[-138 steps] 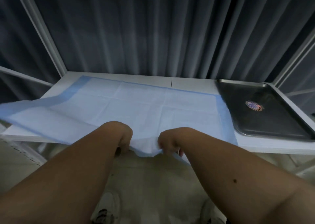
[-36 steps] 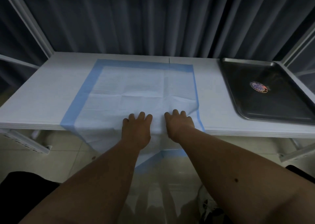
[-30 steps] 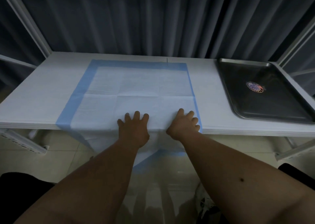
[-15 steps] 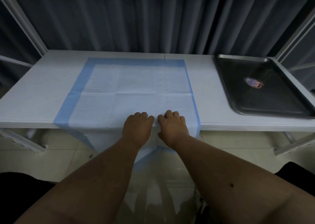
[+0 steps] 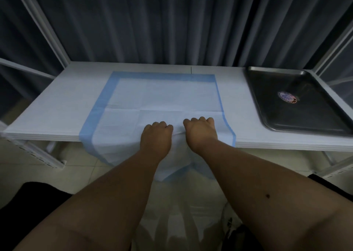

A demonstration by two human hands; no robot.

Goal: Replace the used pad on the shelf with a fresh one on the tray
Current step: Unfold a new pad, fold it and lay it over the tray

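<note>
Pad (image 5: 160,98) lies flat on the white shelf (image 5: 57,113), blue border showing at the back and both sides. Near end overhangs the front edge and droops toward the floor, one corner hanging lowest.

Left hand (image 5: 155,136) and right hand (image 5: 200,131) sit side by side at the front edge, near the pad's middle. Fingers of both are curled under, knuckles up. Judgement: each is bunching or pinching the sheet. The fingertips are hidden, so the grip itself is not confirmed.

Tray (image 5: 305,75) sits at the right end of the shelf, well apart from the pad. Only a round sticker (image 5: 287,97) is visible inside it; no spare pad seen there.

Judgement: gripping at the edge, where the sheet bends, gives control of the loose end, either to pull it forward or to square it up. Which of these is intended, and whether this sheet is the used or the fresh one, cannot be told.

Risk: a thin sheet may slide or crease when tugged from one end.
</note>
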